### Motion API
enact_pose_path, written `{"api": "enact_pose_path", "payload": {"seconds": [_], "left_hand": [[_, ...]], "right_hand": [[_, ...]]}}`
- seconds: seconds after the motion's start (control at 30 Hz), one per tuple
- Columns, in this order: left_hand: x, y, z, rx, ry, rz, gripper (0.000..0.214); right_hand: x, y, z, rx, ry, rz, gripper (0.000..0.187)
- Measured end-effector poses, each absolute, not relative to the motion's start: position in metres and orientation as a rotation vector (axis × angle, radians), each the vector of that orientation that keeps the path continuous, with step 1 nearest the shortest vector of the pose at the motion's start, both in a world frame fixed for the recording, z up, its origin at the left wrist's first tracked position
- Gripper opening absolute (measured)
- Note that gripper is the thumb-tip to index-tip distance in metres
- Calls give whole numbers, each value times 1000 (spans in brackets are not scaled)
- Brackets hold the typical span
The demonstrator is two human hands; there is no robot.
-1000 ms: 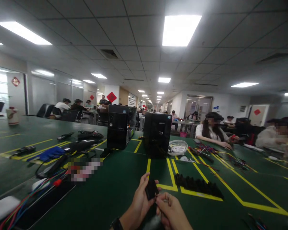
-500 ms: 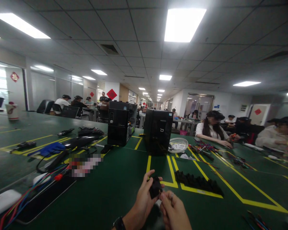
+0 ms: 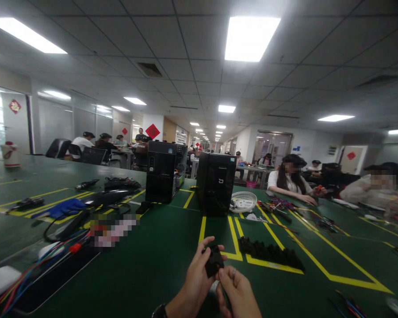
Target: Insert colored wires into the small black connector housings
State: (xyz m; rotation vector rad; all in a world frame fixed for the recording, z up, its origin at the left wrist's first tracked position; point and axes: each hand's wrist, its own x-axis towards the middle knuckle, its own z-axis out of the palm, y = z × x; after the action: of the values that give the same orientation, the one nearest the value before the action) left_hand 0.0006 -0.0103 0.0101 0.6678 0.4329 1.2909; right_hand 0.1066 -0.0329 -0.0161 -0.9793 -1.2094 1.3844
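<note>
My left hand is closed around a small, dark, square block, with the thumb and fingertips along its sides. At the lower right edge of this block, the thumb and forefinger of my right hand press together in a pinch. What they grip is too small and dark to make out. Both hands are above the green table. Just below the block something pale shows between the hands, partly hidden by them.
Two black computer cases stand ahead, beside a white basket. A row of black pieces lies to the right, with loose wires nearer. A blue glove and cables lie left. Co-workers sit at right.
The whole view has shifted slightly, so the scene sits a little further left. Both hands keep nearly the same place at the block, which appears slightly turned.
</note>
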Motion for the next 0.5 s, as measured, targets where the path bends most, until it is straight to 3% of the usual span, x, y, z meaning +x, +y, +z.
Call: {"api": "enact_pose_path", "payload": {"seconds": [0.5], "left_hand": [[3,-13,11,664,493,1311,63]], "right_hand": [[105,-37,-16,-950,-1247,1374,48]]}}
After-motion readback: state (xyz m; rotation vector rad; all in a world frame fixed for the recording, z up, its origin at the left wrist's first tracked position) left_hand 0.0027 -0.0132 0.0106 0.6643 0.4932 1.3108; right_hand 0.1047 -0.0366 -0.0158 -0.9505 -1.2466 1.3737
